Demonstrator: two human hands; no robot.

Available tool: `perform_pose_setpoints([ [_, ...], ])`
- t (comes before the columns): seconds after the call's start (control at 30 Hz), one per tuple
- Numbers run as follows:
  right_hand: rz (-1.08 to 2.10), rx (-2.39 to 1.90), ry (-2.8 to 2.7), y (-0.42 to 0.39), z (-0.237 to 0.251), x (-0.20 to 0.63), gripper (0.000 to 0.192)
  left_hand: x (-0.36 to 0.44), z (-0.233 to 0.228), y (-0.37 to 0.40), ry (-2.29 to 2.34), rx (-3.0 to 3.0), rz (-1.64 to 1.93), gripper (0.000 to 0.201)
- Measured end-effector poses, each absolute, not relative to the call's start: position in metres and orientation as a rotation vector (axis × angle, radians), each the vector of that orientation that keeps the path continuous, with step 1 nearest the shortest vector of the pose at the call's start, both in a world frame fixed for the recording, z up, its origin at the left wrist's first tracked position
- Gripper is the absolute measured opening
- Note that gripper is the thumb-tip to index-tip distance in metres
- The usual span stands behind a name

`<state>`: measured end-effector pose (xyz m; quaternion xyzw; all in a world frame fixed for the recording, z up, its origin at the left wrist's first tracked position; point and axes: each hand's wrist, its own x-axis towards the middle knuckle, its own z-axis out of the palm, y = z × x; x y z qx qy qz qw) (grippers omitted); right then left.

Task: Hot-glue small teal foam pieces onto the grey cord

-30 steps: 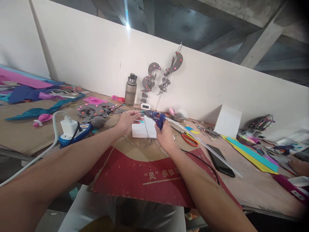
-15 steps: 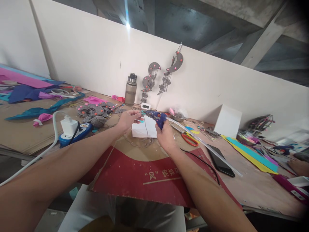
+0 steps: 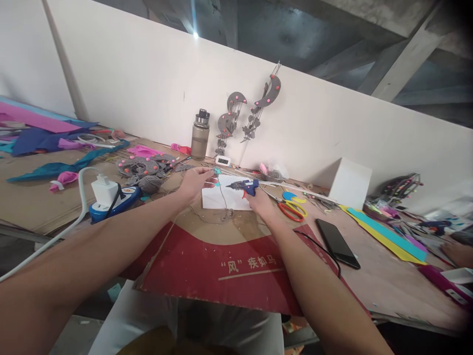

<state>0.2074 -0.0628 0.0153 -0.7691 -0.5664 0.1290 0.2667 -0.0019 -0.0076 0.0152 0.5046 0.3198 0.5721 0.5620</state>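
Your bench (image 3: 388,281) is covered in brown board, with a red printed cardboard sheet (image 3: 221,266) at its near edge. On it lie a white block (image 3: 225,199), a black phone (image 3: 336,243), orange-handled scissors (image 3: 290,211), a bottle (image 3: 200,134) and a white cube (image 3: 349,183).

At frame centre, the right hand (image 3: 263,203) holds a blue hot-glue gun (image 3: 246,186); the left hand (image 3: 195,181) pinches a small teal piece (image 3: 217,171) above a white foam block (image 3: 225,198).

Red cardboard (image 3: 229,271) bare near hands; scissors (image 3: 291,209), phone (image 3: 337,243) block right.
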Motion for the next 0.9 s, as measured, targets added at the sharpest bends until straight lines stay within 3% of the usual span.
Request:
perform_pose_setpoints([
  [0.23, -0.073, -2.282, -1.704, -0.065, 0.008, 0.212, 0.031, 0.005, 0.02, -0.021, 0.783, 1.369, 1.319, 0.012],
  [0.37, -0.232, -1.983, -1.574, -0.072, 0.008, 0.202, 0.03, 0.007, 0.021, -0.026, 0.916, 1.615, 1.346, 0.014],
  [0.5, 0.3, -1.4, -1.559, -0.076, 0.009, 0.177, 0.029, 0.008, 0.025, -0.036, 1.029, 1.93, 1.517, 0.014],
  [0.67, 0.962, -1.023, -1.366, -0.078, 0.008, 0.151, 0.058, 0.01, 0.029, -0.045, 0.976, 2.004, 1.583, 0.012],
  [0.77, 0.944, -1.036, -1.296, -0.081, 0.011, 0.15, 0.049, 0.01, 0.027, -0.043, 0.973, 1.907, 1.485, 0.014],
  [0.9, 0.536, -1.2, -1.418, -0.087, 0.019, 0.157, 0.024, 0.012, 0.022, -0.04, 0.896, 1.794, 1.353, 0.017],
])
